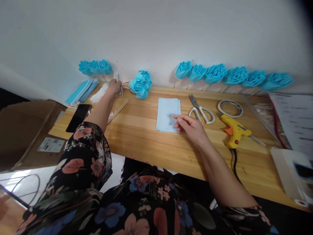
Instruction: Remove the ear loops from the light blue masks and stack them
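My left hand point(114, 87) reaches to the back left of the table, its fingers closed round some thin whitish strips point(117, 77) that stick out above and below. Just right of it lies a bunch of blue flowers point(141, 84), their wooden stems pointing at the hand. My right hand point(191, 128) is over the right edge of a pale blue rectangular sheet or stack point(166, 115), index finger stretched out, the others loosely bent, nothing held. Whether it touches the sheet I cannot tell. White-handled scissors point(201, 111) lie right beside this hand.
Rows of blue flowers point(215, 73) lean against the wall. Face masks point(83, 89), white cords point(99, 93), a phone point(78, 118) and thin sticks point(118, 111) are on the left. On the right are a tape roll point(230, 108), a yellow glue gun point(234, 130) and a white box point(290, 169).
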`<state>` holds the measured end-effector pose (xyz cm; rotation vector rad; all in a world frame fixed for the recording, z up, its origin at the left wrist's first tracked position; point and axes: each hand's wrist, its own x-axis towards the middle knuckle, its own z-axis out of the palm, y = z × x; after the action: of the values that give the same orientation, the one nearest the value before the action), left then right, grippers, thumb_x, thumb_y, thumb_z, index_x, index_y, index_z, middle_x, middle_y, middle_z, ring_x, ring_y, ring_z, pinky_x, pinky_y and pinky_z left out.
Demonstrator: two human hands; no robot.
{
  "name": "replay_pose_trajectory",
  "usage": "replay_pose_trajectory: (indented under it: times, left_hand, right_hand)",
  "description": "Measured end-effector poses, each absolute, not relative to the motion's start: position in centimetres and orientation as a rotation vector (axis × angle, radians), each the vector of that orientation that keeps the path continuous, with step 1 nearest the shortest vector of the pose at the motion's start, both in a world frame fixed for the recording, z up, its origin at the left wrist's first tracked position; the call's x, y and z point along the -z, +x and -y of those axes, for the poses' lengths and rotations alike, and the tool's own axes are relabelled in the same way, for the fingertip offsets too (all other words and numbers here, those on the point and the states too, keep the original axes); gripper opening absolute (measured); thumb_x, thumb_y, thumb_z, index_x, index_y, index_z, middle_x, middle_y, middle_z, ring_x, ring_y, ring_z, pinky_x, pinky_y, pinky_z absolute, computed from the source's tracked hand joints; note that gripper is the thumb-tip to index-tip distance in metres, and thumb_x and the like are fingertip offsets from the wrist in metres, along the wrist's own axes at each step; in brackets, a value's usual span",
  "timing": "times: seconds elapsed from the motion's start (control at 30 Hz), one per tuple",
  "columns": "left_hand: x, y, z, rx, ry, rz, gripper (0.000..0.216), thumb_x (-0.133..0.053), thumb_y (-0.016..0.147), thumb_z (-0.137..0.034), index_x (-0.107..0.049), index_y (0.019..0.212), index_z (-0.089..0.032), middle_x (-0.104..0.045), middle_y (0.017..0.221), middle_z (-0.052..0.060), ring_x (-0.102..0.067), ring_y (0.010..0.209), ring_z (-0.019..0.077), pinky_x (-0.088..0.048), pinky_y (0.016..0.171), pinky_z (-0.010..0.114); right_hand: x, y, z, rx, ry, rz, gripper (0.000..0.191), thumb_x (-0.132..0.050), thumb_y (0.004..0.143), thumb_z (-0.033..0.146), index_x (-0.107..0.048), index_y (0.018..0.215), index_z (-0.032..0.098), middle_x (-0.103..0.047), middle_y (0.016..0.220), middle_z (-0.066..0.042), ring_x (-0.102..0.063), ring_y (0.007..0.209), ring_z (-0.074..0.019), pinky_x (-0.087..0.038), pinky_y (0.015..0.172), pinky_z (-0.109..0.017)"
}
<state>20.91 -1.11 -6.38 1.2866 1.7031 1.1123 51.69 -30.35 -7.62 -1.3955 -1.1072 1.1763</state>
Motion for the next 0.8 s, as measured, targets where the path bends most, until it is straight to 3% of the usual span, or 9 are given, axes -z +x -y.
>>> replay_pose_trajectory:
  times: [0.37, 0.53, 0.7, 0.8]
  left_hand:
    - [5.5, 19.1, 3.0, -1.122, 1.256, -1.57, 0.012, -0.054, 0.087, -0.012, -0.048, 0.084, -0.022, -0.059, 0.063, -0.002, -0.073, 0.068, 0.021, -0.06, 0.081, 0.039]
    - [5.2, 19.2, 4.7, -1.153, 1.319, -1.488, 0.014, -0.061, 0.085, -0.022, -0.048, 0.08, -0.023, -0.062, 0.062, 0.001, -0.076, 0.078, 0.0253, -0.061, 0.084, 0.042]
    - [4.3, 20.1, 6.2, -1.118, 1.31, -1.397, 0.015, -0.063, 0.084, -0.023, -0.049, 0.078, -0.024, -0.064, 0.062, 0.002, -0.078, 0.087, 0.0293, -0.062, 0.085, 0.044]
    - [3.6, 21.1, 6.7, -1.174, 1.248, -1.417, 0.013, -0.059, 0.085, -0.018, -0.048, 0.08, -0.024, -0.063, 0.061, 0.001, -0.078, 0.085, 0.0267, -0.062, 0.086, 0.041]
  right_hand:
    - [6.9, 51.5, 30.5, -1.096, -1.324, 1.026, 0.058, -0.068, 0.083, 0.075, -0.074, 0.101, 0.02, -0.068, 0.073, -0.001, -0.058, 0.058, -0.0112, -0.051, 0.054, -0.026]
    - [6.9, 51.3, 30.5, -1.079, -1.29, 1.018, 0.062, -0.067, 0.081, 0.079, -0.073, 0.099, 0.02, -0.066, 0.071, 0.0, -0.057, 0.057, -0.0109, -0.051, 0.052, -0.025]
    - [7.0, 51.2, 30.4, -1.064, -1.293, 1.028, 0.063, -0.065, 0.082, 0.081, -0.073, 0.1, 0.02, -0.066, 0.071, -0.001, -0.056, 0.056, -0.011, -0.051, 0.051, -0.025]
    - [7.1, 51.3, 30.3, -1.055, -1.282, 1.028, 0.063, -0.065, 0.082, 0.081, -0.073, 0.099, 0.021, -0.066, 0.07, -0.001, -0.056, 0.056, -0.0111, -0.05, 0.051, -0.025]
